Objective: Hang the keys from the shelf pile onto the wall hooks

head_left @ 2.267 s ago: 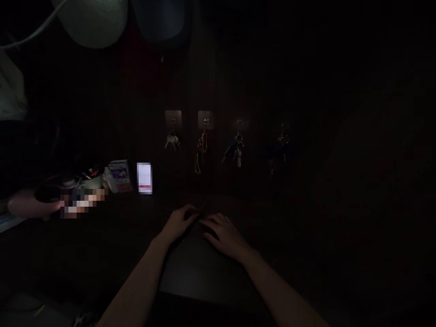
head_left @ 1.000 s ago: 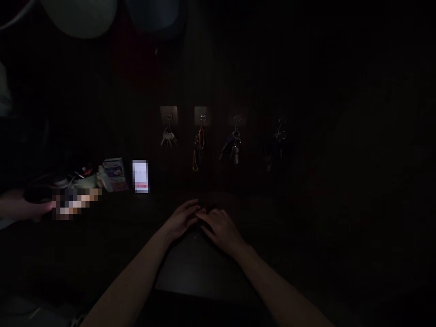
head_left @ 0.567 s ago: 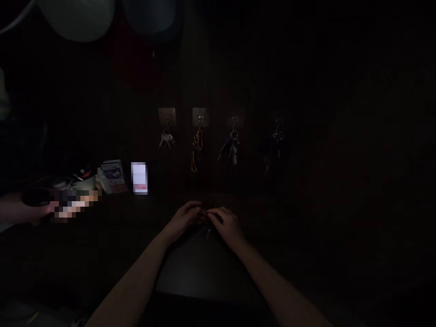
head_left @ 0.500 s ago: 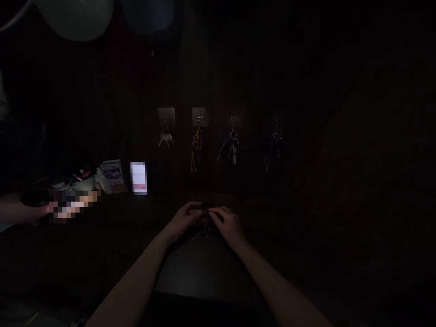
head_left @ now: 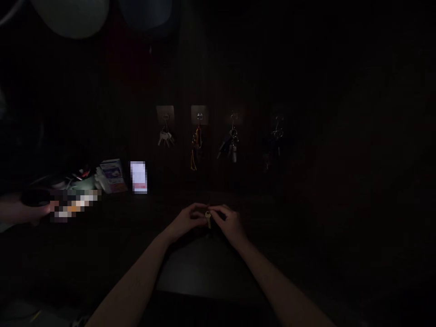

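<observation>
In the dim head view, a brass-coloured key (head_left: 209, 221) hangs between my hands, bow up and blade down, just above the dark surface. My left hand (head_left: 186, 219) is closed around its upper end from the left, fingertips bent toward the key's bow. From the right, my right hand (head_left: 230, 221) pinches at the same spot with thumb and index finger. Whatever ring or cord joins the key lies hidden by the fingertips and the darkness. A faint dark shape shows below the blade, too dim to name.
Several key bunches hang from wall hooks, among them silver keys (head_left: 165, 137) and keys on a yellow-red cord (head_left: 196, 145). A lit, blurred screen (head_left: 138, 176) stands beside small boxes (head_left: 113, 176). Another person's hand (head_left: 32, 211) reaches in at left. Caps (head_left: 73, 18) hang above.
The brass key now hangs plainly visible between my fingers, where a dim cluster showed before. My hands have stayed nearly in place, and the view has shifted slightly.
</observation>
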Action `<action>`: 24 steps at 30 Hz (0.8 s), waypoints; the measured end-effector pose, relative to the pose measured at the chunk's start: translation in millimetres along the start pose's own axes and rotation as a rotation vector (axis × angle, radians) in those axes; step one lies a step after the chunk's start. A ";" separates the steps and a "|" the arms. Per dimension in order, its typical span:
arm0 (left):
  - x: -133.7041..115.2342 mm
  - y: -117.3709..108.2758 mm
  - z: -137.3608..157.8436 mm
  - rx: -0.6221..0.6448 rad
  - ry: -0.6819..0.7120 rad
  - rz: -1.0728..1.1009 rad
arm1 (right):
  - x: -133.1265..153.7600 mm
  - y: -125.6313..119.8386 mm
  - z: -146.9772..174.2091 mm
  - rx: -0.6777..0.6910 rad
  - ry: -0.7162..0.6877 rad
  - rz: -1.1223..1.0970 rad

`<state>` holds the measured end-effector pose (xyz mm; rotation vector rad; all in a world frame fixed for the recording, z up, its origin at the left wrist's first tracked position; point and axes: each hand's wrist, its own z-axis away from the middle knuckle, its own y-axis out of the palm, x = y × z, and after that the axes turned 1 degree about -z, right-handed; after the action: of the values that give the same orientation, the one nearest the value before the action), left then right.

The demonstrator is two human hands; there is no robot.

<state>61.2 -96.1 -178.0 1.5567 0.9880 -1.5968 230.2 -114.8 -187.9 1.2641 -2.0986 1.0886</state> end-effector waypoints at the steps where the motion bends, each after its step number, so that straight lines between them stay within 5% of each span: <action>1: 0.5 -0.2 -0.1 0.000 0.007 -0.006 | 0.1 -0.1 0.1 0.005 -0.005 -0.005; 24: 3.1 -0.8 -2.3 -0.079 0.065 -0.001 | 5.1 -0.7 5.7 0.116 -0.053 0.079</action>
<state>61.5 -93.5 -181.0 1.5626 1.0745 -1.4980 228.5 -122.2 -187.4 1.2856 -2.1681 1.2397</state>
